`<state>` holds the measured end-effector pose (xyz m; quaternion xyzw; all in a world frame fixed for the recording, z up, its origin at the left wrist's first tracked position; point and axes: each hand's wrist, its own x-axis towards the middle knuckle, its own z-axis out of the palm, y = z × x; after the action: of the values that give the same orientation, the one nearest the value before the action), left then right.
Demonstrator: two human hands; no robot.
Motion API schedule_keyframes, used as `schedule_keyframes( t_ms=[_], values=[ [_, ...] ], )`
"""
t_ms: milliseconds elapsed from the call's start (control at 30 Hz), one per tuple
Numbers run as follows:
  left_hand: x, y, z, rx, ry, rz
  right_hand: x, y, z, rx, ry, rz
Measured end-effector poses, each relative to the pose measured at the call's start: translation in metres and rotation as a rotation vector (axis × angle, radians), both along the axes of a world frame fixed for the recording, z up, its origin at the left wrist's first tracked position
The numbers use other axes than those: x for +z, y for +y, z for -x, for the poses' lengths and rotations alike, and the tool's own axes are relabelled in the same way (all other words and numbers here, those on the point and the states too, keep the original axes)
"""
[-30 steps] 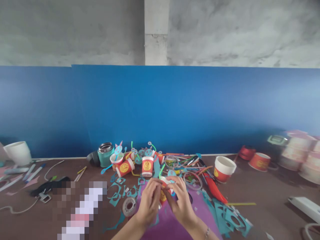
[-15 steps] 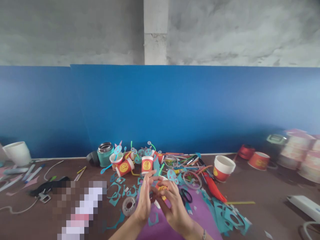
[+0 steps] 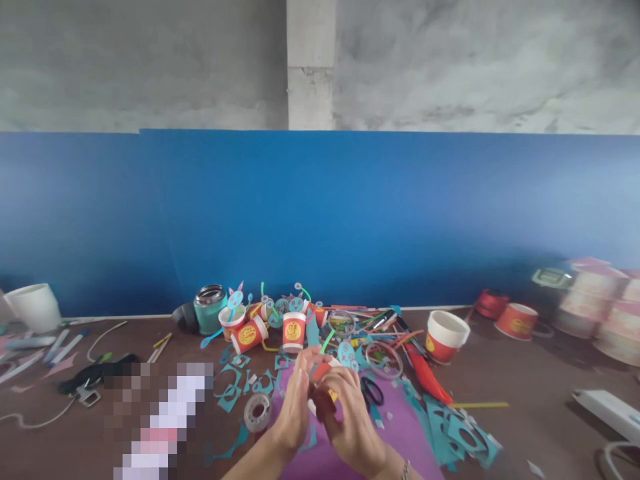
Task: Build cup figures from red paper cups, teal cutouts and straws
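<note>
My two hands meet low in the middle over a purple sheet (image 3: 395,433). My right hand (image 3: 350,417) is closed around a small red paper cup (image 3: 323,377) with a yellow mark. My left hand (image 3: 295,407) is pressed against the cup's left side, fingers together and reaching up to its rim. A green straw (image 3: 325,341) and a teal paper disc (image 3: 345,352) stick up just behind the cup. A tape roll (image 3: 257,412) lies left of my left hand and black scissors (image 3: 373,391) lie right of my right hand.
Several decorated red cups (image 3: 294,330) with teal cut-outs, a teal metal jar (image 3: 211,308) and straws crowd the brown table behind my hands. Teal paper scraps (image 3: 460,433) lie right. A white and red cup (image 3: 445,337) stands right; a white pot (image 3: 35,307) stands far left. A blue board (image 3: 320,220) backs the table.
The cup has turned in my hands and sits a little lower. My right hand has wrapped further round it, and my left hand has slid up along its side.
</note>
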<state>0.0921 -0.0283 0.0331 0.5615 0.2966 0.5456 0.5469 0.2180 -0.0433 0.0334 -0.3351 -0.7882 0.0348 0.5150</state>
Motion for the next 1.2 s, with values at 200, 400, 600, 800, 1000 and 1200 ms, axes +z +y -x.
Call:
schedule_keyframes(
  t_ms=[200,400,600,800,1000,1200],
  values=[
    [0.014,0.003,0.004,0.351,0.293,-0.296,-0.006,0.007,-0.009,-0.132,0.213,-0.134],
    [0.010,0.009,0.002,0.242,0.357,-0.335,-0.005,0.009,-0.014,-0.114,0.155,-0.071],
    [0.005,0.014,0.003,0.439,0.415,-0.423,0.001,0.009,-0.013,-0.076,0.182,0.089],
    [0.007,0.010,0.005,0.513,0.683,-0.573,-0.006,0.018,-0.013,-0.108,0.265,0.233],
    [0.008,0.005,0.005,0.496,0.758,-0.616,-0.008,0.021,-0.013,-0.120,0.267,0.208],
    [0.006,0.005,0.006,0.470,0.798,-0.633,-0.008,0.022,-0.014,-0.150,0.242,0.189]
  ],
)
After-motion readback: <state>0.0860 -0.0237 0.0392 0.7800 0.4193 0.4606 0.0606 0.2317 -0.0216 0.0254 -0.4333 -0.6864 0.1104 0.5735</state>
